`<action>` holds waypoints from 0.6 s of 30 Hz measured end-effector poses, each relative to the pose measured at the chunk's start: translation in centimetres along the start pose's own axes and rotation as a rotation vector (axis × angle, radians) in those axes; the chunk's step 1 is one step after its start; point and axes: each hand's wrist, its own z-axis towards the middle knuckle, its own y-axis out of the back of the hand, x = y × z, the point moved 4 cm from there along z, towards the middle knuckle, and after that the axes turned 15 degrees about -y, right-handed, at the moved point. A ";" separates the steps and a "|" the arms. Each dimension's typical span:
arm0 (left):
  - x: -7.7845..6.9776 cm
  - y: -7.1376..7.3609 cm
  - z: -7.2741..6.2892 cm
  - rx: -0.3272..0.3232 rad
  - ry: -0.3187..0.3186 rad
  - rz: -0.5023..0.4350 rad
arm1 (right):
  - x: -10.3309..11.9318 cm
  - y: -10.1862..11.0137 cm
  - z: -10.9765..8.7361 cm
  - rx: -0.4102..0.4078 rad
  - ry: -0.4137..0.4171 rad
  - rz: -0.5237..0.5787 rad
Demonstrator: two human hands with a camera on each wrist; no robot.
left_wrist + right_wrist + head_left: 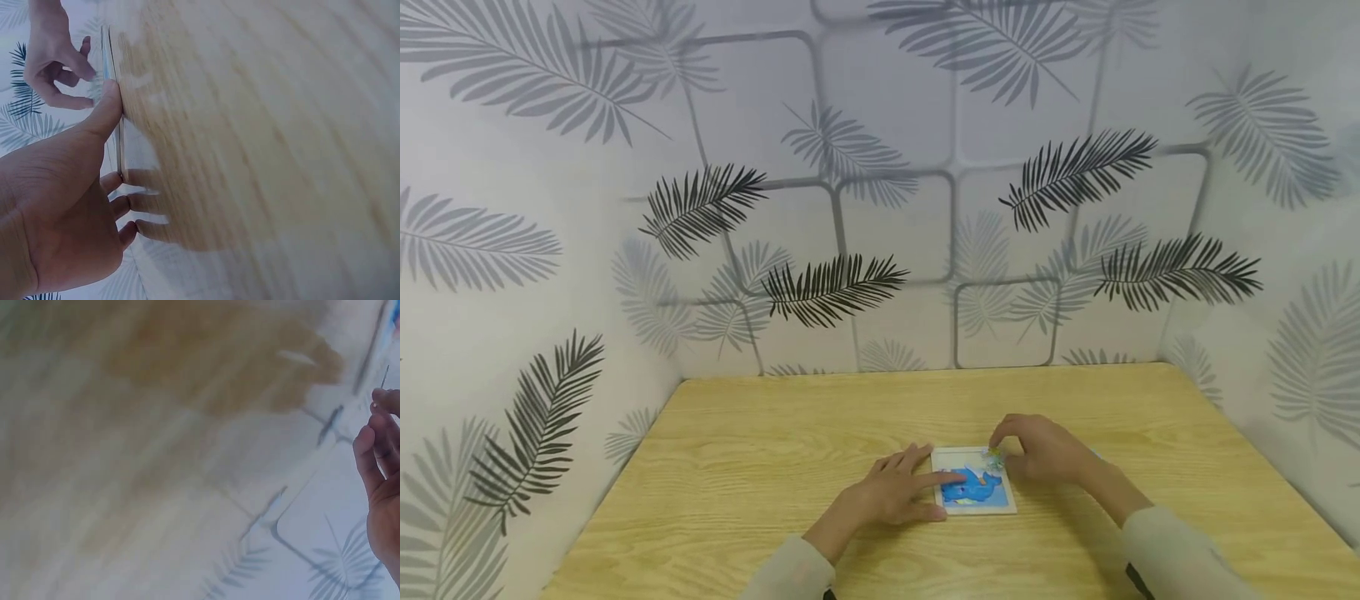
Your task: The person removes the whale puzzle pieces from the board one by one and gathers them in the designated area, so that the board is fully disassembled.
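Note:
A flat white-framed puzzle board (pixel 1011 497) with a blue whale or dolphin picture lies on the wooden table. My left hand (pixel 891 492) rests across its left side: the index finger reaches straight over the picture, and the thumb lies at the near left corner. Other fingertips of that hand touch the far left corner and the tabletop, as the left wrist view also shows. Over the board's far right corner, my right hand (pixel 1045 448) pinches a small puzzle piece (pixel 995 460) with greenish and yellow colours between thumb and fingers. In the right wrist view its thumb and fingertips come close together.
The wooden table (pixel 737 517) stretches out on every side of the board. Behind it stands a pale wall (pixel 895 225) with leaf patterns. A small light-blue edge (pixel 1099 455) peeks out behind the right wrist.

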 end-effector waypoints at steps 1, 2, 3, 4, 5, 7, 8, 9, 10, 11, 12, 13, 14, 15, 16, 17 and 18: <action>-0.1 0.0 0.0 0.002 -0.001 0.001 | -0.2 0.6 -0.2 -0.021 -0.004 0.018; -0.1 0.1 0.1 0.004 0.000 0.001 | -0.6 1.3 -0.5 -0.038 -0.012 0.036; -0.1 0.1 0.1 0.006 0.002 0.002 | -1.0 2.0 -0.7 -0.055 -0.022 0.055; -0.1 0.0 0.2 0.010 0.000 0.000 | -1.6 2.7 -1.0 -0.072 -0.027 0.068; 0.0 -0.1 0.2 0.014 -0.002 -0.002 | -2.1 3.4 -1.3 -0.085 -0.044 0.077; 0.3 -0.4 0.3 0.013 -0.009 -0.007 | -3.3 4.6 -2.0 -0.102 -0.068 0.085; 0.5 -0.6 0.3 0.008 -0.012 -0.011 | -3.9 5.1 -2.3 -0.101 -0.085 0.085; 0.7 -0.8 0.4 0.003 -0.015 -0.014 | -4.6 5.5 -2.7 -0.104 -0.098 0.086; 1.0 -1.1 0.4 -0.005 -0.017 -0.012 | -5.2 5.9 -3.1 -0.102 -0.112 0.083; 1.3 -1.3 0.5 -0.014 -0.017 -0.012 | -5.8 6.2 -3.6 -0.098 -0.130 0.078; 1.5 -1.4 0.6 -0.025 -0.016 -0.013 | -6.4 6.4 -4.0 -0.094 -0.146 0.075; 1.7 -1.6 0.7 -0.029 -0.017 -0.015 | -6.9 6.5 -4.4 -0.090 -0.165 0.071; 1.9 -1.8 0.8 -0.033 -0.017 -0.015 | -7.4 6.6 -4.8 -0.092 -0.177 0.056; 2.0 -1.8 0.9 -0.033 -0.016 -0.017 | -7.9 6.6 -5.3 -0.095 -0.187 0.037; 2.1 -1.9 0.9 -0.032 -0.016 -0.019 | -8.4 6.7 -5.6 -0.095 -0.200 0.017; 2.0 -1.9 1.0 -0.029 -0.015 -0.026 | -8.8 6.7 -6.0 -0.101 -0.211 0.001; 2.0 -1.9 1.0 -0.028 -0.015 -0.029 | -9.2 6.8 -6.4 -0.108 -0.220 -0.015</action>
